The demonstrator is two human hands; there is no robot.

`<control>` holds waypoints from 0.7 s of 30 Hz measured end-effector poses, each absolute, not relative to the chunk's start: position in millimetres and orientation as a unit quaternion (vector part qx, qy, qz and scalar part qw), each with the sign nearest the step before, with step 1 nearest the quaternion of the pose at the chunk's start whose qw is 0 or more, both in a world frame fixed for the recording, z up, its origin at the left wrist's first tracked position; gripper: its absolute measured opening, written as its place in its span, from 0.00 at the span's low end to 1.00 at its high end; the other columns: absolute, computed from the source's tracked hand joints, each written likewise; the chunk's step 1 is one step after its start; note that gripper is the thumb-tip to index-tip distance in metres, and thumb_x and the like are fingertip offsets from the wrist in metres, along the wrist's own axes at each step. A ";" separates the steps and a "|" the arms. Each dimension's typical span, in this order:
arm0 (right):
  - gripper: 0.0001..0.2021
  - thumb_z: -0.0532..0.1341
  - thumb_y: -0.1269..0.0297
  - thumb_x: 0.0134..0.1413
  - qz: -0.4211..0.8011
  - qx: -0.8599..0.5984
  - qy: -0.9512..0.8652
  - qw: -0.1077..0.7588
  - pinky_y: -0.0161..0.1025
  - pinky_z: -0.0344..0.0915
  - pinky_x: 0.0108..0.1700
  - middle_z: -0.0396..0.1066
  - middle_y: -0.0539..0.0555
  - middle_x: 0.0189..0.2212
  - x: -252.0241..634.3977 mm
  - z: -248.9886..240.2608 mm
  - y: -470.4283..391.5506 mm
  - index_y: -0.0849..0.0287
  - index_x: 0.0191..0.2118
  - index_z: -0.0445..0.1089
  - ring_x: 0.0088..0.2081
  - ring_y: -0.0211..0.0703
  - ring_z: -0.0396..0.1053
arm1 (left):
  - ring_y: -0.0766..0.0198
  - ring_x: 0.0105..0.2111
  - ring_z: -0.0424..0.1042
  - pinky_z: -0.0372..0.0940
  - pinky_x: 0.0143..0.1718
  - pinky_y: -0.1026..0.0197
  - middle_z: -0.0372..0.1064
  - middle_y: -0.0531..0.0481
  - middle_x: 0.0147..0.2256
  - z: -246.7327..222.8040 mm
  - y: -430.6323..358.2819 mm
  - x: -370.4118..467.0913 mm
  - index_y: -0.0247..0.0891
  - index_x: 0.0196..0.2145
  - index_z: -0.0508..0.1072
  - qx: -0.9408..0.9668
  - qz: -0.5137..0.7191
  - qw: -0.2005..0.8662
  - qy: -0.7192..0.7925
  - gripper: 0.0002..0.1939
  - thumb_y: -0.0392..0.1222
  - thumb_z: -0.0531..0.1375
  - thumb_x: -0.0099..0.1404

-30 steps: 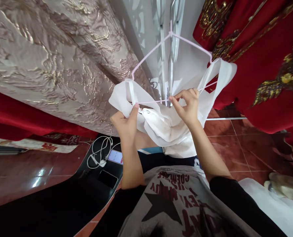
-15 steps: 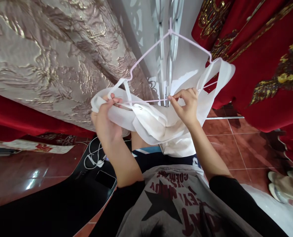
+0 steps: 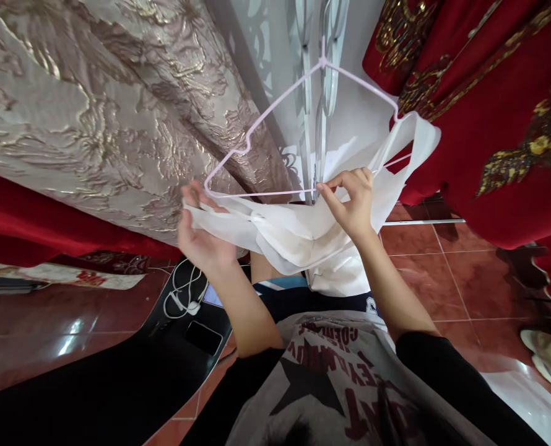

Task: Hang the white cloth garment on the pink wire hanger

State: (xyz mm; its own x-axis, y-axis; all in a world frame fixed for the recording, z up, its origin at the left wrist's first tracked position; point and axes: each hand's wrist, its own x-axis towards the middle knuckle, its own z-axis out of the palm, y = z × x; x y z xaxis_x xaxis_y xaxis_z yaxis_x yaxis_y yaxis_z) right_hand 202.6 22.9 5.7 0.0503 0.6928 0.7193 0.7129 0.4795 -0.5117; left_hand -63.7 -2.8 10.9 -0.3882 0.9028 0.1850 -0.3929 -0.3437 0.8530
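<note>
And there it goes: the left shoulder of the sheer white fabric garment (image 3: pixel 298 232) has just slipped off the pale-pink, plastic-looking hanger (image 3: pixel 322 62), whose left corner now pokes out bare, left of the centre of the frame. Half a second ago cloth and a strap wrapped that end; now the garment is on the hanger only at the right, its loop over that arm, while the rest sags in folds through mid-frame. The left hand (image 3: pixel 208 244) is right beside the freed corner, fingers loosely curled around the garment's edge, though whether they pinch it I can't tell. Over at centre, the right hand (image 3: pixel 356 204) has its thumb and forefinger closed on the hanger's lower bar, in front of the silvery metal stand (image 3: pixel 321 145), much as before.
</note>
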 end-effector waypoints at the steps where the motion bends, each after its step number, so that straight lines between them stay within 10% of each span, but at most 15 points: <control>1: 0.21 0.59 0.46 0.65 -0.011 -0.511 -0.688 0.515 0.46 0.58 0.52 0.69 0.48 0.25 200.5 4.4 23.5 0.56 0.28 0.67 0.33 0.39 0.63 | 0.60 0.56 0.71 0.70 0.43 0.64 0.68 0.55 0.64 6.5 -3.3 -55.4 0.51 0.47 0.76 0.325 0.737 0.463 0.371 0.17 0.53 0.65 0.60; 5: 0.18 0.59 0.48 0.66 -0.007 -0.512 -0.687 0.516 0.46 0.60 0.52 0.72 0.48 0.27 188.7 3.0 22.4 0.56 0.30 0.70 0.34 0.39 0.66 | 0.64 0.31 0.72 0.66 0.30 0.61 0.72 0.44 0.59 5.3 -4.5 -1.4 0.47 0.50 0.75 0.341 0.678 0.567 0.321 0.23 0.56 0.67 0.59; 13: 0.07 0.61 0.62 0.65 -0.041 -0.439 -0.667 0.601 0.51 0.68 0.56 0.75 0.51 0.46 209.4 16.6 -10.4 0.48 0.46 0.74 0.51 0.44 0.73 | 0.69 0.19 0.59 0.58 0.24 0.62 0.63 0.52 0.30 14.2 7.7 48.0 0.42 0.31 0.62 0.365 0.719 0.520 0.281 0.19 0.57 0.63 0.68; 17: 0.24 0.66 0.52 0.59 -0.119 -0.518 -0.486 0.694 0.60 0.64 0.63 0.66 0.55 0.58 263.5 2.7 -7.7 0.42 0.60 0.66 0.62 0.52 0.66 | 0.69 0.19 0.57 0.57 0.23 0.62 0.64 0.52 0.29 7.4 12.2 42.3 0.42 0.31 0.61 0.376 0.718 0.516 0.277 0.20 0.57 0.62 0.69; 21: 0.36 0.67 0.40 0.53 0.090 -0.567 -0.514 0.638 0.61 0.68 0.58 0.69 0.62 0.57 299.0 -7.6 14.2 0.51 0.64 0.61 0.58 0.55 0.70 | 0.72 0.18 0.56 0.55 0.21 0.65 0.66 0.52 0.29 5.4 13.7 44.9 0.40 0.31 0.63 0.363 0.725 0.532 0.243 0.19 0.55 0.64 0.69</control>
State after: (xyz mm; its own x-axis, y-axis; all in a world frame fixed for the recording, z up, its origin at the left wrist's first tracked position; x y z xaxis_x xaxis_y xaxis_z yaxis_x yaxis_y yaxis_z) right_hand 299.0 14.2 -7.6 0.4562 0.6970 0.5533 0.4669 0.3418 -0.8156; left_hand 44.9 13.7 5.4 -0.1701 0.9484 0.2678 -0.5955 -0.3154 0.7389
